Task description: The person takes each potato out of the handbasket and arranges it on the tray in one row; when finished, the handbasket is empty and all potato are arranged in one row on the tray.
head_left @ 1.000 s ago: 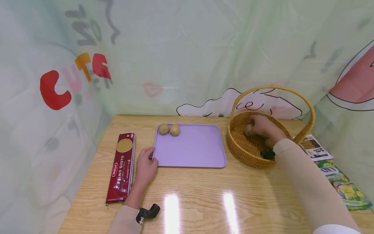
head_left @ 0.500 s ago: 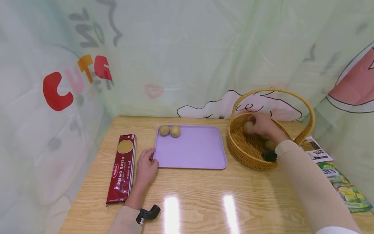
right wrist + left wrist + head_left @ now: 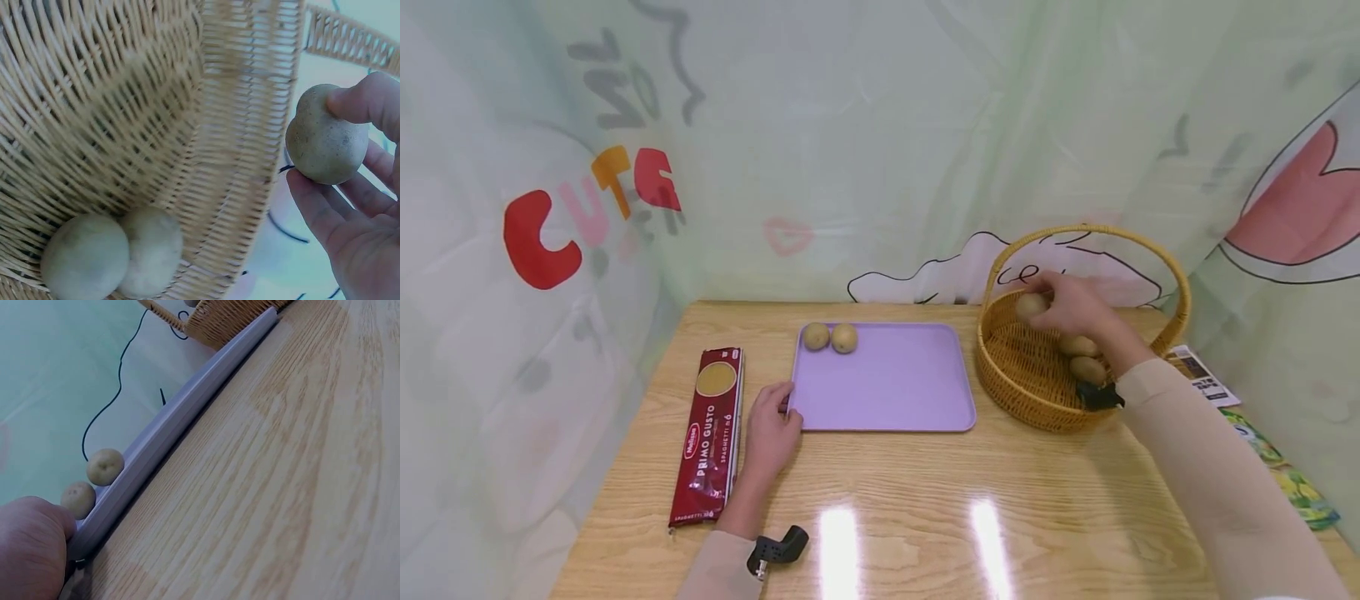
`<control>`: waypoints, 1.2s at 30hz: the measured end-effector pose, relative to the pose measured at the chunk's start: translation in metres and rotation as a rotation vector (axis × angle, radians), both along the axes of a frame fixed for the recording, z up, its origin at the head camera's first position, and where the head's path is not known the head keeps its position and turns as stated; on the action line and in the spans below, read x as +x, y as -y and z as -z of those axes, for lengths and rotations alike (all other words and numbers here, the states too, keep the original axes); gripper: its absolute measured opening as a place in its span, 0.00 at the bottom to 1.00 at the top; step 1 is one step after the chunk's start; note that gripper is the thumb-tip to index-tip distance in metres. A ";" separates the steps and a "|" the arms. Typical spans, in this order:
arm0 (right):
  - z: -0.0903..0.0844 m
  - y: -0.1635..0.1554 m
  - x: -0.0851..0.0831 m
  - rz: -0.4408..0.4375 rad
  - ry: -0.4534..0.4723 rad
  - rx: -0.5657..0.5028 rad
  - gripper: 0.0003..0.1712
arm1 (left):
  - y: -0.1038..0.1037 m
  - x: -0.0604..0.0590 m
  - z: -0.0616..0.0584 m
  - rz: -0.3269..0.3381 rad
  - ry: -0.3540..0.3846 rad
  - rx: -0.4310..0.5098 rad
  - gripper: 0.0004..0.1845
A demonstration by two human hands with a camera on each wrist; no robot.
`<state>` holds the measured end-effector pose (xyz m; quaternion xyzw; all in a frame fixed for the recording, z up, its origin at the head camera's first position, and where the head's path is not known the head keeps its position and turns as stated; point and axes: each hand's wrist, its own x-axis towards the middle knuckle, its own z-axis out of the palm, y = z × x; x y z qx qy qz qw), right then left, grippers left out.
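My right hand (image 3: 1070, 307) pinches a potato (image 3: 327, 139) between thumb and fingers, just above the far side of the wicker basket (image 3: 1026, 400). Two more potatoes (image 3: 84, 257) lie side by side on the basket floor, partly behind my wrist in the head view. At the near left corner of a lilac tray (image 3: 887, 383), my left hand (image 3: 771, 429) holds the rim between thumb and fingers; its fingertips are partly hidden. Two potatoes (image 3: 844, 338) sit next to each other in the tray's far left corner.
A red spaghetti packet (image 3: 707, 437) lies left of the tray. The basket's tall handle (image 3: 1082, 229) arches over its opening. Right of the basket lie a printed packet (image 3: 1202, 375) and a green bag (image 3: 1292, 483), partly behind my right arm. A curtain (image 3: 850, 150) hangs behind the table.
My right hand has lifted the potato up from inside the basket, which uncovers two potatoes there. The left hand stays at the tray's corner.
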<state>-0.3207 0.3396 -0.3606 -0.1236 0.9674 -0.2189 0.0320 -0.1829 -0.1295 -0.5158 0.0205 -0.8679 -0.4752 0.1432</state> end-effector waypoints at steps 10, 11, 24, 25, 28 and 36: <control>-0.009 0.030 0.021 -0.074 -0.078 -0.038 0.31 | 0.002 0.001 0.003 0.001 0.023 -0.007 0.24; -0.010 0.033 0.022 -0.082 -0.076 -0.050 0.31 | 0.002 0.001 0.002 -0.001 0.024 -0.008 0.24; -0.015 0.070 0.035 -0.172 -0.135 -0.083 0.27 | 0.002 0.001 0.004 0.004 0.016 -0.003 0.24; -0.015 0.073 0.035 -0.176 -0.135 -0.084 0.28 | 0.001 0.001 0.004 0.005 0.013 -0.004 0.24; -0.016 0.081 0.035 -0.186 -0.137 -0.098 0.28 | 0.000 0.000 0.003 0.007 0.005 -0.001 0.24; -0.010 0.103 0.029 -0.224 -0.116 -0.154 0.29 | -0.001 -0.001 0.001 -0.002 -0.014 -0.003 0.24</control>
